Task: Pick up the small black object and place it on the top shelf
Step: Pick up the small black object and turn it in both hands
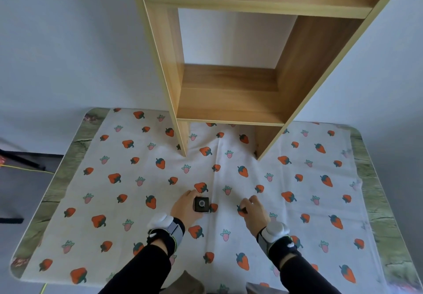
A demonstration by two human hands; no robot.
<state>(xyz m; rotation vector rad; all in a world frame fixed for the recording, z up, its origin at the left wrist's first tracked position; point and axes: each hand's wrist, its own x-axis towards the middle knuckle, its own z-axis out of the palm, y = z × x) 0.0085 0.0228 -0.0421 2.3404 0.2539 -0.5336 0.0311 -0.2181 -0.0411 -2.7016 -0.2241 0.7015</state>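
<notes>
A small black cube-like object point(201, 204) with a round grey ring on its top face rests on the strawberry-print cloth near the table's front middle. My left hand point(185, 207) curls around its left side, fingers touching it while it still sits on the cloth. My right hand point(254, 211) lies on the cloth about a hand's width to the right, fingers bent loosely, holding nothing. The wooden shelf unit point(231, 101) stands at the back of the table. Its upper shelf board point(251, 7) shows near the frame's top.
The cloth point(137, 202) covers most of a green wood-pattern table point(57, 179). The shelf's two side panels stand on the cloth behind the object. A pale wall rises behind. Dark items and a yellow cable lie on the floor at left.
</notes>
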